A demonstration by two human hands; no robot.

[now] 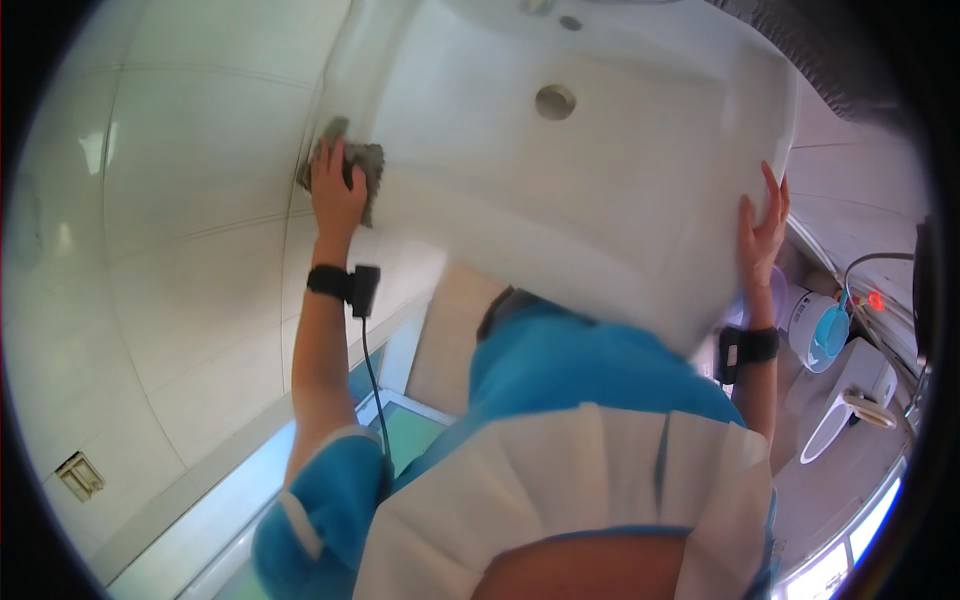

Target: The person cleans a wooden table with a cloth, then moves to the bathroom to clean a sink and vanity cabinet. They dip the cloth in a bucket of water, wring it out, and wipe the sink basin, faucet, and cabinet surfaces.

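Note:
A white washbasin fills the upper middle, with a round metal drain and a small overflow hole. On the basin's left rim, beside the tiled wall, my left hand presses a grey-brown cleaning cloth under its fingers. My right hand rests against the basin's right outer edge, fingers stretched out and holding nothing. Each wrist wears a black strap with a small box; a cable runs from the left one.
White tiles line the left wall, with a socket plate low down. To the right are a white bucket with a blue scoop and a white toilet. A grey ribbed thing hangs at the upper right.

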